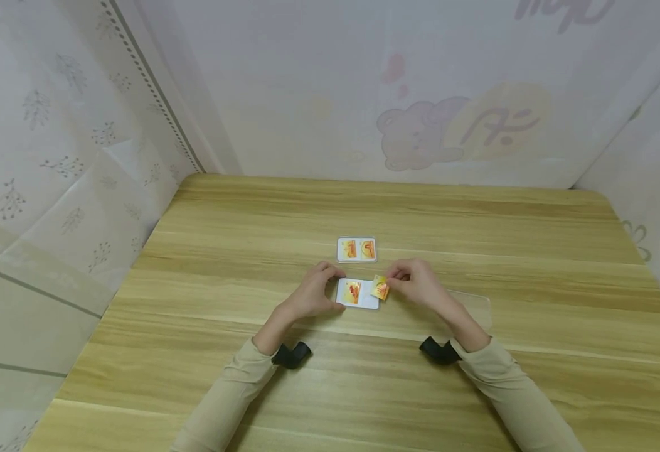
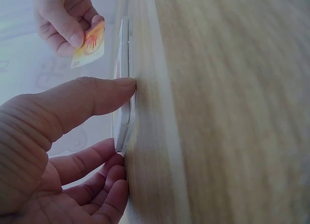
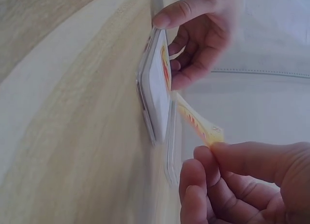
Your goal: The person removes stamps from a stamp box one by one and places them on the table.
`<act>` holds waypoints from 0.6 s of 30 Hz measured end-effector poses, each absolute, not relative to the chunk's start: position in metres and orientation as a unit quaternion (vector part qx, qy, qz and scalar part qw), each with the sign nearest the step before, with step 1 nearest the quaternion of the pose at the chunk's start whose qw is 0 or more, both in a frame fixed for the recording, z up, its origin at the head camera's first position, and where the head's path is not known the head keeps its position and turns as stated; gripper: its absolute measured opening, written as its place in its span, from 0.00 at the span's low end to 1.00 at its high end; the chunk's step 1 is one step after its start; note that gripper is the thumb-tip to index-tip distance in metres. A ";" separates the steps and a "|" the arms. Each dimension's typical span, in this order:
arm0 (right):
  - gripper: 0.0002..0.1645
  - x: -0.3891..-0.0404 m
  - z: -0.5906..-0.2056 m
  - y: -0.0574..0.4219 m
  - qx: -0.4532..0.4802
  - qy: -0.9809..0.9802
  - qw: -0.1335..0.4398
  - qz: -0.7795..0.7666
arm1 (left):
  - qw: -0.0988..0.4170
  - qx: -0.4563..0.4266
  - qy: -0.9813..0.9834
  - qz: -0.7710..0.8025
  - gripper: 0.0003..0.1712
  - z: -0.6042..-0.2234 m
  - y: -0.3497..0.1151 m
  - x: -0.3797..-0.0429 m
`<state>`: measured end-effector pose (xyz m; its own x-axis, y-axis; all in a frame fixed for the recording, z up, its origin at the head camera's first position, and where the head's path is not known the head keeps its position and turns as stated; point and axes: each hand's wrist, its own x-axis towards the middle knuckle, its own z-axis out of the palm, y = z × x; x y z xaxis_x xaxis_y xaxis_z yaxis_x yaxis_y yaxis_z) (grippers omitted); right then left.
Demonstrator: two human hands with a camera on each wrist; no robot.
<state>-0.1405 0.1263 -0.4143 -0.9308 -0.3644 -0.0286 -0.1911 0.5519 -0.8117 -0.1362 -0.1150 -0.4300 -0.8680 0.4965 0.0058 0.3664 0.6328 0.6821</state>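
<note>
On the table lies a flat white case [image 1: 368, 302] with clear edges, a yellow-and-red picture card [image 1: 352, 292] on its left half and bare white on its right. My left hand [image 1: 311, 293] holds this case by its left end, thumb on the near edge and fingertips at the far side. Between thumb and fingers, my right hand [image 1: 418, 284] pinches a small yellow-orange picture card [image 1: 379, 287]. The pinched card is tilted and overlaps the case's right half in the head view. In the right wrist view this card [image 3: 196, 122] appears slightly bent.
Beyond the held case lies a second white case [image 1: 359, 250] with two orange picture cards side by side. A clear plastic sheet or cover [image 1: 477, 306] lies on the wooden table [image 1: 364, 389] beside my right forearm. Patterned curtains [image 1: 285, 94] stand behind and at the sides.
</note>
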 end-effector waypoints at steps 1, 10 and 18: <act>0.03 -0.140 -0.414 0.127 -0.158 0.876 0.096 -0.446 | 0.092 0.240 0.899 0.355 0.30 -0.430 -0.115 -0.136; 0.05 -0.138 -0.414 0.136 -0.122 0.873 0.106 -0.460 | 0.095 0.236 0.898 0.359 0.30 -0.430 -0.115 -0.136; 0.05 -0.137 -0.414 0.141 -0.125 0.877 0.091 -0.455 | 0.095 0.236 0.899 0.357 0.30 -0.430 -0.115 -0.136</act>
